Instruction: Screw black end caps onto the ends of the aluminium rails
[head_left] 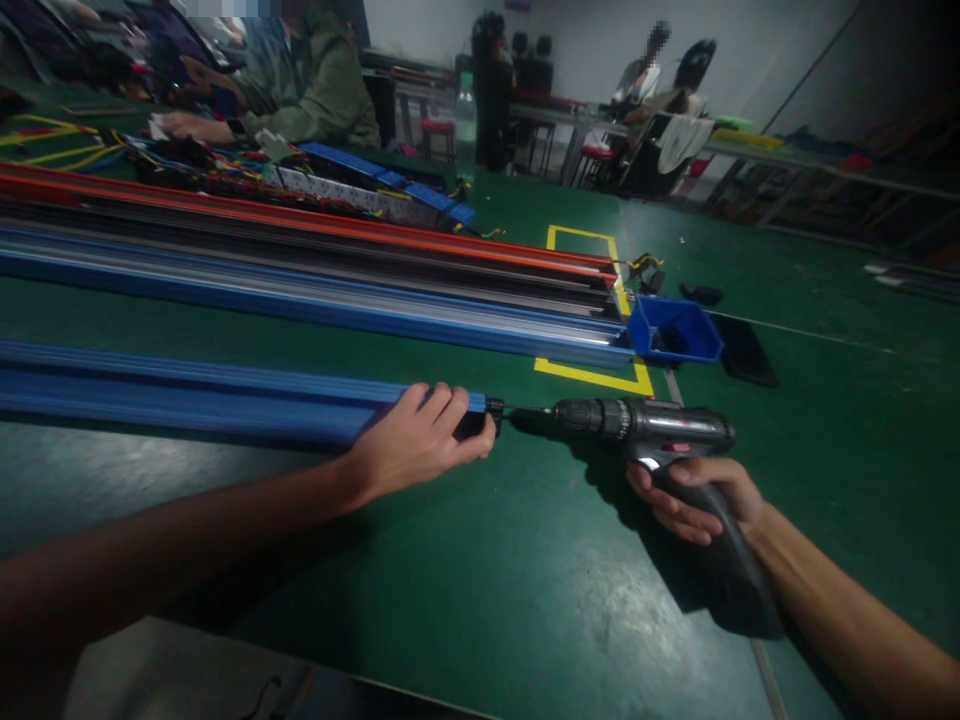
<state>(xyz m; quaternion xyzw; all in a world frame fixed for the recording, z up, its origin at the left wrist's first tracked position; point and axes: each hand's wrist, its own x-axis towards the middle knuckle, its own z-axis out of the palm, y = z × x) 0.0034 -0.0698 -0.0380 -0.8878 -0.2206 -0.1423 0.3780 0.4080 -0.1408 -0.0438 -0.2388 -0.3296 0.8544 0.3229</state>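
A long blue profile [225, 400] lies across the green table, with a black end piece [493, 408] at its right end. My left hand [420, 440] is wrapped over that end, its fingertips by the black piece. In my right hand [701, 495] is a black cordless drill [660, 425], gripped by its handle and pointing left. Its long thin bit reaches the black end piece; whether it sits in a screw is too small to tell.
Behind lie more blue, black and orange-red profiles [375, 225], their ends near yellow tape [600, 378]. A blue bin [679, 335] and a dark flat object [742, 348] are right of them. Wiring and a person's hand [199, 128] are at the back left of the green table [465, 600].
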